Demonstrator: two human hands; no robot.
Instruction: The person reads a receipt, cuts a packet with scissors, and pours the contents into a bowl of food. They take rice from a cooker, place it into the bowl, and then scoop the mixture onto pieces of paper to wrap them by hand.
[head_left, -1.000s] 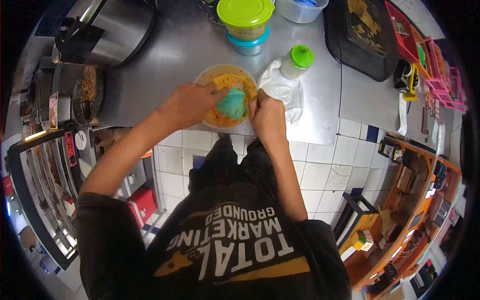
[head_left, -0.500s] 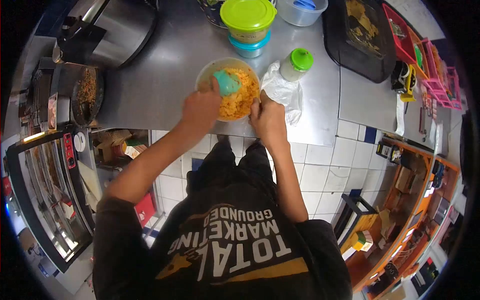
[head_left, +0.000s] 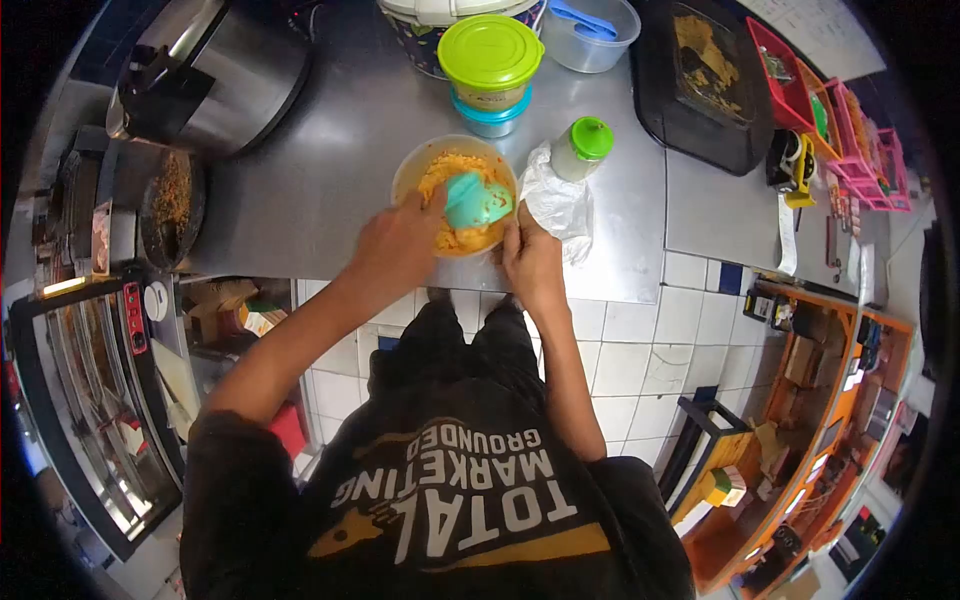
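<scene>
My left hand (head_left: 405, 235) is closed around the handle of a turquoise scoop (head_left: 475, 201). Its broad head rests in orange-yellow, grainy food (head_left: 460, 165), which looks like rice, inside a round pale bowl (head_left: 402, 172). The handle itself is mostly hidden by my fingers. On the bowl's right side my right hand (head_left: 533, 262) pinches the rim, thumb and fingers closed on it. Just right of that hand lies a crumpled white plastic bag (head_left: 568, 218), with a green-capped bottle (head_left: 582, 150) at its far end.
Beyond the bowl, a lime-lidded tub (head_left: 490, 52) sits on a blue-lidded container (head_left: 491, 115). A clear tub (head_left: 592, 40) holding blue utensils and a black tray (head_left: 705, 90) are at the back right. A large steel pot (head_left: 215, 80) and dark pan (head_left: 172, 212) stand left.
The scoop has turned and moved nearer me and to the right in the bowl, its head now showing broader. My right hand stays on the rim. The view has shifted slightly.
</scene>
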